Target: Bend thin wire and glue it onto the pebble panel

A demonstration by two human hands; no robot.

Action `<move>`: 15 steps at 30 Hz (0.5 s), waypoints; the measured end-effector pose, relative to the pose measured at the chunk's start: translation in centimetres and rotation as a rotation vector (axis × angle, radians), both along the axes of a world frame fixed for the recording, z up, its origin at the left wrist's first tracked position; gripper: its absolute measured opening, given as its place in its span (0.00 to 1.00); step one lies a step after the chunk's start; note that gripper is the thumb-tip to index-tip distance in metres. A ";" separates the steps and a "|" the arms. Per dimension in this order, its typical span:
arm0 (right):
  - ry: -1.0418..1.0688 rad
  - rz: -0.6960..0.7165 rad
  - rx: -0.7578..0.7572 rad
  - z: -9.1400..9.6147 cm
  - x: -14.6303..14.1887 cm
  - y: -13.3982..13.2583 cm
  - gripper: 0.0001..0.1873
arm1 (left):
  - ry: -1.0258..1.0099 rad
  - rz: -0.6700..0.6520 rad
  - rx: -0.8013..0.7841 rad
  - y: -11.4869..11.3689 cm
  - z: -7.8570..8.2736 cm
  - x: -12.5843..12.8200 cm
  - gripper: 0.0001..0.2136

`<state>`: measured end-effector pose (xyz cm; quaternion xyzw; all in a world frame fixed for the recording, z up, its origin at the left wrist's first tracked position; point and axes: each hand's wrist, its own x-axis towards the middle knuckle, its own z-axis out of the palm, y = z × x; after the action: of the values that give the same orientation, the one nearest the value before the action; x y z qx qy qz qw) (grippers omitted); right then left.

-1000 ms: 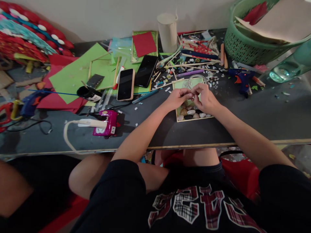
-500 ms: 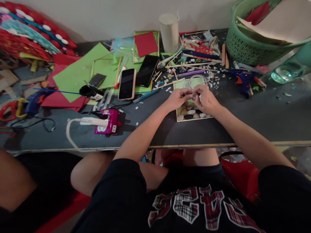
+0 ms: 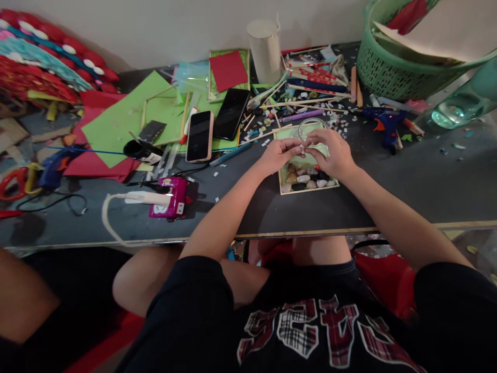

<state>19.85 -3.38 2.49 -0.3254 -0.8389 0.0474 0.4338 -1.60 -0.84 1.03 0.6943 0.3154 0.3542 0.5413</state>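
Observation:
My left hand [image 3: 280,155] and my right hand [image 3: 330,151] meet fingertip to fingertip above a shallow, light-framed tray [image 3: 310,191]. Both hands are closed in a pinch around something very small and pale that I cannot make out. Smooth pebbles [image 3: 303,178] in white, brown and black fill the near part of the tray. Just behind the fingers, a clear round ring or lid [image 3: 312,124] lies over the tray's pale green far part. The fingers hide some of the tray's middle.
A blue glue gun [image 3: 384,122] and a glass of water [image 3: 452,111] stand to the right, before a green basket [image 3: 388,72]. Two phones [image 3: 200,135], coloured paper and a magenta power adapter [image 3: 176,197] are on the left. Behind lie sticks and paper scraps [image 3: 310,106].
My right hand has shifted slightly right and its fingers have spread a bit, uncovering more pebbles and the tray's near right corner. The view has turned slightly.

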 end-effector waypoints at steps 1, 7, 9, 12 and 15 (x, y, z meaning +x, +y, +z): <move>-0.013 0.002 -0.012 0.1 0.0 0.0 0.16 | 0.010 0.001 0.001 0.0 0.0 0.0 0.34; -0.099 0.069 -0.107 0.3 0.1 0.1 0.18 | 0.101 -0.011 0.064 0.0 -0.4 -0.3 0.28; -0.137 0.073 -0.115 0.2 0.2 0.1 0.19 | 0.112 -0.014 0.066 0.1 -0.5 -0.4 0.26; -0.156 0.084 -0.073 -0.3 0.0 0.0 0.19 | 0.068 -0.027 0.028 0.1 -0.4 -0.4 0.26; -0.157 0.130 -0.017 -0.7 -0.3 0.1 0.16 | 0.013 -0.036 0.005 0.1 -0.3 -0.3 0.28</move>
<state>19.54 -3.27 1.78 -0.2767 -0.8893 0.0570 0.3597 -1.91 -0.75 0.74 0.7034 0.3058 0.3406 0.5438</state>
